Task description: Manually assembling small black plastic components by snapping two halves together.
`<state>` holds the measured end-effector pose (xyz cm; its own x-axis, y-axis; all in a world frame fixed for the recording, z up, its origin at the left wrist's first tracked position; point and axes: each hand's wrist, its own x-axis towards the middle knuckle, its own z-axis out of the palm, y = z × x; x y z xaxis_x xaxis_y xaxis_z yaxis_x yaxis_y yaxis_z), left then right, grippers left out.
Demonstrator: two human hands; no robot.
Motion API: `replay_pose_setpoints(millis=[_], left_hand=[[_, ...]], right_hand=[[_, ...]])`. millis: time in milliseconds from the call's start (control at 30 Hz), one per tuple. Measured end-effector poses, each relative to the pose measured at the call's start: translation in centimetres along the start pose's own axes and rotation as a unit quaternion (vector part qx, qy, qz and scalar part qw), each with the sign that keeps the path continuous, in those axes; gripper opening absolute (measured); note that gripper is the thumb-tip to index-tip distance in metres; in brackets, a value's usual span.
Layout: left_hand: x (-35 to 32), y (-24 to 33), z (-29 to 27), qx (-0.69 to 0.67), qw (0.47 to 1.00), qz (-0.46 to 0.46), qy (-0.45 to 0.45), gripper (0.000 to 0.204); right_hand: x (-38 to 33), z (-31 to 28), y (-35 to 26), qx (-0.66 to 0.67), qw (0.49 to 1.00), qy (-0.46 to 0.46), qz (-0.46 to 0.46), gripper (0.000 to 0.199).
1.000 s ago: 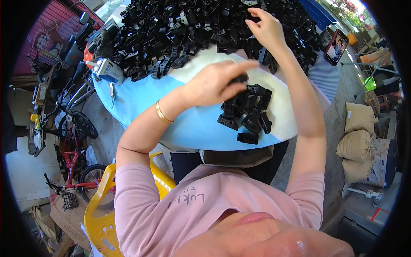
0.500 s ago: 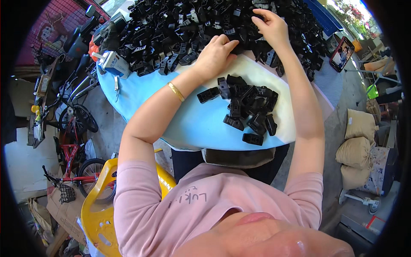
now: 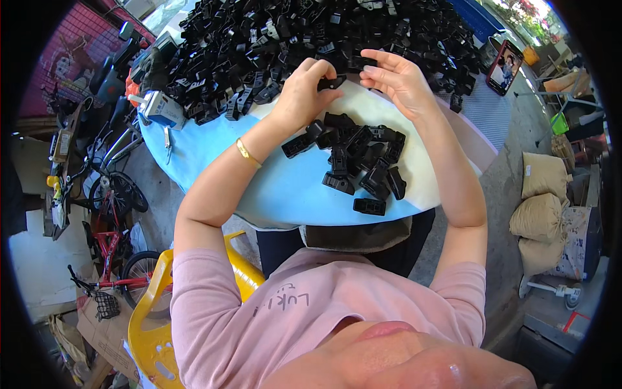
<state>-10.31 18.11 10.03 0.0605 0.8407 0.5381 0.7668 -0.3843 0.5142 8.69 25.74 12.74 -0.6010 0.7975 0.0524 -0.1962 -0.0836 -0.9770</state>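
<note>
My left hand (image 3: 301, 94) is closed around a black plastic part (image 3: 333, 82), whose end sticks out between thumb and fingers. Facing it across a small gap, my right hand (image 3: 400, 81) pinches a small dark plastic piece (image 3: 368, 63) between thumb and fingertips; its exact shape is hard to make out against the pile. Both hands are at the near edge of a large heap of black plastic parts (image 3: 304, 39). Closer to me, a smaller group of black plastic housings (image 3: 363, 152) lies loosely on the blue and cream tabletop cover (image 3: 272, 188).
A blue and white box (image 3: 162, 109) and a small metal tool (image 3: 168, 138) are at the left of the table. A phone (image 3: 505, 68) stands upright at the right. A yellow chair (image 3: 148, 324) and a red bicycle (image 3: 115, 249) are left; stuffed sacks (image 3: 539, 214) sit right.
My right hand has come back from the heap toward my left hand. My left hand has lifted slightly and turned, showing a black part in its grip. The view has shifted a little.
</note>
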Motion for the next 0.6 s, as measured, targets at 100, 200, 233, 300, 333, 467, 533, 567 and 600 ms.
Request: replay_pose_setpoints(millis=[100,200,233,300,333,467,533,567,600], left_hand=[[-0.3,0.6,-0.4,-0.044,0.999,-0.002,-0.019,0.035],[-0.4,1.2,-0.8,-0.071,0.996,0.050,0.007,0.035],[-0.5,1.5,-0.9,-0.098,0.995,-0.014,0.006,0.037],[-0.6,0.5,-0.4,-0.209,0.975,-0.069,0.030,0.036],[-0.5,0.5,-0.2,-0.294,0.952,-0.072,0.040,0.035],[-0.5,0.9,-0.4,-0.375,0.917,-0.132,0.036,0.034],[-0.3,1.2,-0.8,-0.491,0.849,-0.192,0.023,0.039],[-0.4,1.1,-0.9,-0.490,0.850,-0.194,0.024,0.039],[-0.5,1.0,-1.0,-0.516,0.830,-0.212,0.026,0.040]], right_hand=[[-0.4,1.1,0.1,-0.059,0.998,0.029,-0.020,0.033],[-0.8,2.4,0.9,-0.239,0.957,0.033,-0.160,0.028],[-0.8,2.5,1.1,-0.293,0.941,0.029,-0.170,0.028],[-1.1,2.8,1.1,-0.290,0.943,0.025,-0.161,0.028],[-1.1,2.7,0.9,-0.291,0.943,0.027,-0.160,0.028],[-1.4,2.5,0.6,-0.278,0.952,0.016,-0.126,0.026],[-1.5,2.8,0.6,-0.289,0.950,0.013,-0.120,0.026],[-1.5,3.1,0.7,-0.274,0.954,0.023,-0.120,0.026],[-1.5,3.4,0.8,-0.259,0.958,0.032,-0.120,0.026]])
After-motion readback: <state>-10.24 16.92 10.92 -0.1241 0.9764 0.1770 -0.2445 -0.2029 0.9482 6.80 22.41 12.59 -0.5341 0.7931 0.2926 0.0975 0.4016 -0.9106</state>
